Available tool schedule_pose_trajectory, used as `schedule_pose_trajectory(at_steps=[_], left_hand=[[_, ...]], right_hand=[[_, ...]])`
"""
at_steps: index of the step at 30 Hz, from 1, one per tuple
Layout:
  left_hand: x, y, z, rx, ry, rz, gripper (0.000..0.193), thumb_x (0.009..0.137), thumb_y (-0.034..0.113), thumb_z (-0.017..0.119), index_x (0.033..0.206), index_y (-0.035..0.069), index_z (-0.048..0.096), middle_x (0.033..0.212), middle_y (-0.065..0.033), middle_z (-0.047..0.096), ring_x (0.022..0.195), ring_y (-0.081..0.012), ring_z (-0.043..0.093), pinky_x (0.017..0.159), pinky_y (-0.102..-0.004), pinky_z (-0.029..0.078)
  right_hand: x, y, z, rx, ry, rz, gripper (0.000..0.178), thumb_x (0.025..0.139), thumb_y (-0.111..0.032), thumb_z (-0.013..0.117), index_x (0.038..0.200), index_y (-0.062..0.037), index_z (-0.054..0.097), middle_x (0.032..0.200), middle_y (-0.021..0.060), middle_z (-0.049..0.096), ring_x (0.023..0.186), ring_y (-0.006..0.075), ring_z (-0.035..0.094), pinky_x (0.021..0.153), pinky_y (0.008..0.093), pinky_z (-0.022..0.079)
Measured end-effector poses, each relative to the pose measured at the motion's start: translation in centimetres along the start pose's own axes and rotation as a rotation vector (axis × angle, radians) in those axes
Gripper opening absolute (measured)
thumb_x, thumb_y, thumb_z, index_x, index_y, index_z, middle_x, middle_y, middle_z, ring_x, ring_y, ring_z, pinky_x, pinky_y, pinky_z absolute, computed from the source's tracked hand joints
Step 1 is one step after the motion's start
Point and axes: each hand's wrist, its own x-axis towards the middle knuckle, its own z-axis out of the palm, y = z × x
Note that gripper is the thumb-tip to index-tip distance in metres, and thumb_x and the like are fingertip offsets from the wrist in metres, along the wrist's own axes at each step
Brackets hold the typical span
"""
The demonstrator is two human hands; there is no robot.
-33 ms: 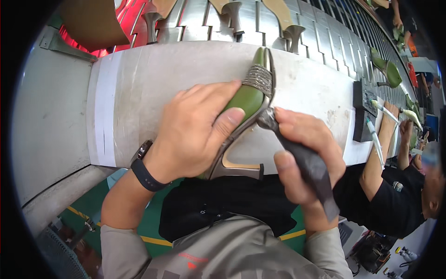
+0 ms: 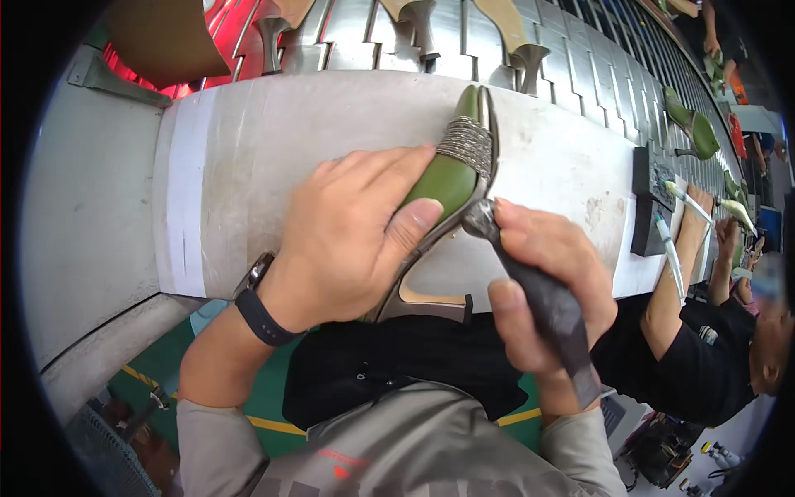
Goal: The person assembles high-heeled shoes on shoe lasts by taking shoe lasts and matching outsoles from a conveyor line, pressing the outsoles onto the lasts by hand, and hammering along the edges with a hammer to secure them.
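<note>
A green high-heeled shoe [image 2: 443, 184] lies on its side on the pale worktable, its pointed toe away from me and its sole edge facing right. Wound grey cord [image 2: 465, 147] crosses the front of the shoe. My left hand [image 2: 352, 236] is wrapped over the shoe's upper and hides its rear; the thumb presses near the sole edge. In my right hand [image 2: 556, 277] is a dark hammer-like tool [image 2: 546, 302] with a rounded metal head. That head is close beside the sole edge, and I cannot tell whether it touches. The heel [image 2: 435, 309] points right, near the table's front edge.
Beyond the worktable [image 2: 265, 132] runs a slatted metal conveyor [image 2: 571, 70] carrying several shoes with tan soles. A black block [image 2: 650, 199] stands at the right, beside white brushes [image 2: 671, 257]. Another person's arm [image 2: 672, 286] reaches in there. A brown panel [image 2: 166, 45] overhangs the far left.
The shoe and my left hand have shifted very slightly to the right. The tool's head sits a touch lower and to the right. Both grips are the same.
</note>
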Motion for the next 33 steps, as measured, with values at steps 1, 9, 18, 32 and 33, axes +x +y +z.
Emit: schedule_pose_trajectory(at_steps=[1,9,18,32,33], left_hand=[[0.0,0.2,0.0,0.026,0.003,0.006,0.044,0.104,0.023,0.057,0.135,-0.009,0.060,0.128,-0.0271,0.067,0.114,-0.0439,0.065,0.101,-0.0467,0.048],[-0.1,-0.3,0.5,0.056,0.023,0.039,0.045,0.102,0.021,0.059,0.134,-0.011,0.059,0.124,-0.0282,0.067,0.108,-0.0450,0.065,0.096,-0.0478,0.049],[-0.3,-0.1,1.0,0.096,0.052,0.045,0.043,0.103,0.020,0.059,0.134,-0.009,0.060,0.121,-0.0269,0.068,0.105,-0.0436,0.065,0.093,-0.0469,0.049],[0.9,2.2,-0.1,-0.086,-0.333,0.034,0.068,0.089,0.032,0.079,0.140,-0.007,0.057,0.125,-0.0248,0.069,0.114,-0.0399,0.067,0.101,-0.0422,0.050],[1.3,2.8,0.7,0.028,-0.224,0.122,0.081,0.083,0.033,0.085,0.145,-0.007,0.052,0.121,-0.0254,0.069,0.111,-0.0400,0.067,0.099,-0.0424,0.050]], right_hand=[[-0.5,0.1,0.6,0.009,0.014,0.003,0.033,0.079,-0.001,0.081,0.109,0.0061,0.069,0.113,0.0260,0.072,0.104,0.0393,0.073,0.091,0.0441,0.061],[-2.2,-1.1,2.6,0.199,-0.085,0.134,0.036,0.075,-0.001,0.083,0.108,0.0063,0.070,0.112,0.0248,0.071,0.101,0.0385,0.073,0.088,0.0441,0.062],[-1.5,-0.5,2.4,0.245,-0.140,0.096,0.034,0.070,0.000,0.083,0.102,0.0037,0.073,0.107,0.0205,0.073,0.091,0.0346,0.073,0.084,0.0401,0.062],[-5.3,3.3,-6.6,-0.654,-0.084,0.035,0.033,0.079,-0.002,0.079,0.111,-0.0014,0.073,0.118,0.0190,0.072,0.109,0.0343,0.069,0.093,0.0417,0.056],[-5.3,3.4,-7.2,-0.742,-0.091,0.107,0.035,0.080,0.001,0.075,0.115,-0.0002,0.071,0.119,0.0189,0.072,0.111,0.0355,0.069,0.096,0.0422,0.054]])
